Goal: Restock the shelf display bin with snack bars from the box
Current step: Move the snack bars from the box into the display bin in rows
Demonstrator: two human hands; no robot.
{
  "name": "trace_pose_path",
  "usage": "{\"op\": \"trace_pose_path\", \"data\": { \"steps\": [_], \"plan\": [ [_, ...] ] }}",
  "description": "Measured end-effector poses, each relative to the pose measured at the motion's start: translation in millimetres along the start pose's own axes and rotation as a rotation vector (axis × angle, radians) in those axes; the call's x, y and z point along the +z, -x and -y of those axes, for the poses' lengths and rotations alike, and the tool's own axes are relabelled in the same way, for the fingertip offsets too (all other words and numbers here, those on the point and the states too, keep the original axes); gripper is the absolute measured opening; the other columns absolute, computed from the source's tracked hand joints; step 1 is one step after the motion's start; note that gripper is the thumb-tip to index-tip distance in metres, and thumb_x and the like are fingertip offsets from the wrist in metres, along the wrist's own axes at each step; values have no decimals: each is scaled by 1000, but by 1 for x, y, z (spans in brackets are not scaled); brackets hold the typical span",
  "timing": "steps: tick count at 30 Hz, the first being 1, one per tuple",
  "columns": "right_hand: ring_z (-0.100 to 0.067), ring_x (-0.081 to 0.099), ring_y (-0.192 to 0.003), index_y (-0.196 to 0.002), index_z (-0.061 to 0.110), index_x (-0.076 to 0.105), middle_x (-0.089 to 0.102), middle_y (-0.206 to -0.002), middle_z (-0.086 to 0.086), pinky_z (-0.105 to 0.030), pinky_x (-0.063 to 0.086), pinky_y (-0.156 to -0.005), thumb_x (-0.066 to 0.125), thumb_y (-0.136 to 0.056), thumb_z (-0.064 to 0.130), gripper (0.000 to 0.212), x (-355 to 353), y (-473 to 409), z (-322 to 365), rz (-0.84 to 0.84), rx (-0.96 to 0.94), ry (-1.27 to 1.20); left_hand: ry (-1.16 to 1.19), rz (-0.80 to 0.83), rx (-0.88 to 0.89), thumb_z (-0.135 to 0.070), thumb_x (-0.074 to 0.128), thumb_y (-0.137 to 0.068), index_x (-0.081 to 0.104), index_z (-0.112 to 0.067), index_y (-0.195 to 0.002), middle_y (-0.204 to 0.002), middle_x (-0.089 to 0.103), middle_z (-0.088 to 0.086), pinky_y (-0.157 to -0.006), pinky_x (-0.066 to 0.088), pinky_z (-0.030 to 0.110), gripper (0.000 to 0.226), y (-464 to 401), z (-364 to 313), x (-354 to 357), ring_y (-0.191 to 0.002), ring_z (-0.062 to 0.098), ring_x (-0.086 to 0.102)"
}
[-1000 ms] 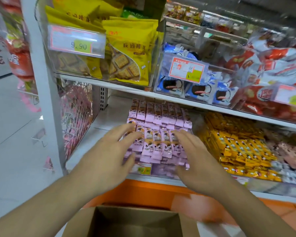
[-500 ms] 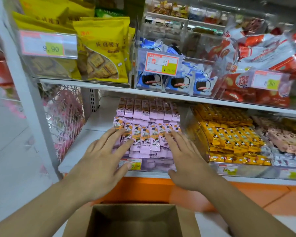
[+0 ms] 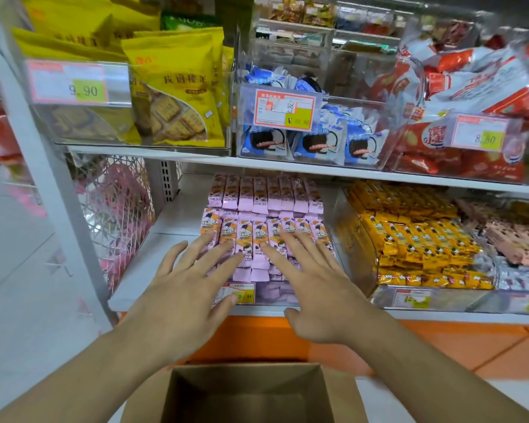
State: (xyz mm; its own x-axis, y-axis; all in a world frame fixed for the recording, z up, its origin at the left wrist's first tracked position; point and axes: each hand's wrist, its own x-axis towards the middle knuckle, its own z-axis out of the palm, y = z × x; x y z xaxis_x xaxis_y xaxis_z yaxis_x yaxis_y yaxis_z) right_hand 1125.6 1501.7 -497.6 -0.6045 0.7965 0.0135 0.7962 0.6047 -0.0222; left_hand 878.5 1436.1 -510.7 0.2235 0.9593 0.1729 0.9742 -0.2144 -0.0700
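At the shelf's front edge, both grips, left hand [image 3: 184, 296] and right hand [image 3: 315, 288], lie flat with fingers spread on pink snack bars [image 3: 258, 236]; nearby tag [image 3: 71, 83] reads "9.90".

snack bars [image 3: 258, 236]: glossy pink film wrappers | display bin [image 3: 345, 239]: clear shiny plastic | box [image 3: 248, 395]: matt brown cardboard | shelf [image 3: 141, 288]: smooth white-painted metal

A single wide-angle view looks from the person's head, forward and down, close to a shop shelf [image 3: 287, 170]. The lower shelf's pink snack bars [image 3: 266, 215] sit at the centre, near enough to read a price label [image 3: 87, 91] on the upper tier. Both forearms enter from the bottom corners, and an open cardboard box [image 3: 245, 392] fills the bottom edge directly beneath the camera. Straight shelf lines bow toward the frame edges.
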Motion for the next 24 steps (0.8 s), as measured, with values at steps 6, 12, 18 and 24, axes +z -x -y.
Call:
{"op": "trace_pose_path", "data": {
  "steps": [6,12,18,24],
  "plan": [
    [-15,-29,-157,-156,52,-26,-24,-172,12,-49,-10,-129,67,-88,38,116,0,0,3,14,-20,-14,3,15,-1,-62,34,-96,46,-35,-153,-159,46,-7,-120,17,47,64,-2,-2,-3,-155,25,30],
    [-10,-26,-157,-159,52,-18,-20,-172,15,-44,-10,-130,58,-95,44,100,-6,1,4,-29,-14,-123,123,-27,-5,-63,28,-98,34,-38,-159,-166,33,-12,-124,12,40,66,-3,-4,-14,-158,17,19],
    [-12,-16,-160,-166,43,-1,-12,-175,10,-36,-7,-128,33,-110,52,66,-28,-26,-20,-130,185,-265,318,-136,-142,-59,19,-100,25,-37,-161,-170,16,-19,-123,7,30,65,-30,7,-38,-158,3,3],
    [-22,12,-158,-165,28,16,17,-172,-1,-43,12,-129,27,-110,52,61,-32,-73,-58,-131,393,-265,401,2,-271,-38,33,-110,25,-23,-163,-171,22,-3,-128,17,42,56,-94,35,-45,-158,14,15]
  ]
}}
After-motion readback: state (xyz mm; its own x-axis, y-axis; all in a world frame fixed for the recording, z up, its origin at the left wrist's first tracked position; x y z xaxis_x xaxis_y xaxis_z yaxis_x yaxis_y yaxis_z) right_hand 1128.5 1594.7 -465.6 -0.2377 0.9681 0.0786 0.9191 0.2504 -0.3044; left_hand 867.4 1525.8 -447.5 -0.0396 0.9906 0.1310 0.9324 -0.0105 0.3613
